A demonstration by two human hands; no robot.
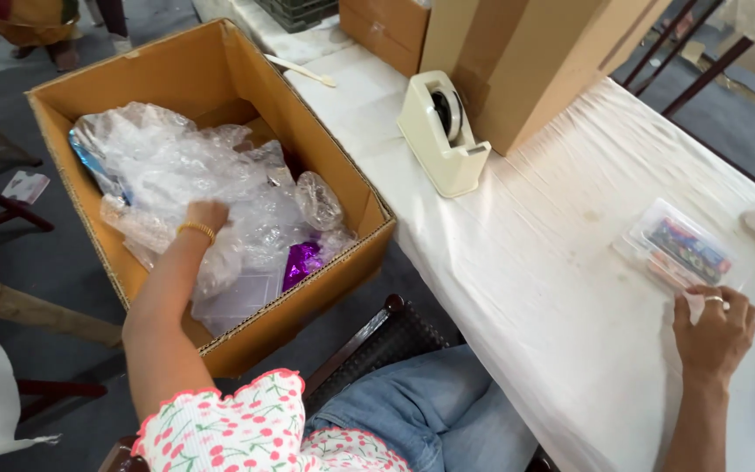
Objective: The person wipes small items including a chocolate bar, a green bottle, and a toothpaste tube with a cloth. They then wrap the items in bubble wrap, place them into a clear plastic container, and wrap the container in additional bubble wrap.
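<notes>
Plastic packets [220, 188] fill the cardboard box [325, 166] at left of frame; my left hand [205, 215] is buried among them, grip hidden. They look light, slippery, crinkly. My right hand [715, 328] pinches a clear packet [682, 249] on the tabletop [517, 262].

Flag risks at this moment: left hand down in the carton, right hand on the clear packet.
1. The left hand is buried in loose plastic wrap inside the cardboard box; it could snag or drag out extra pieces.
2. The right hand only pins the corner of the clear packet near the table edge; it might slide off.
</notes>
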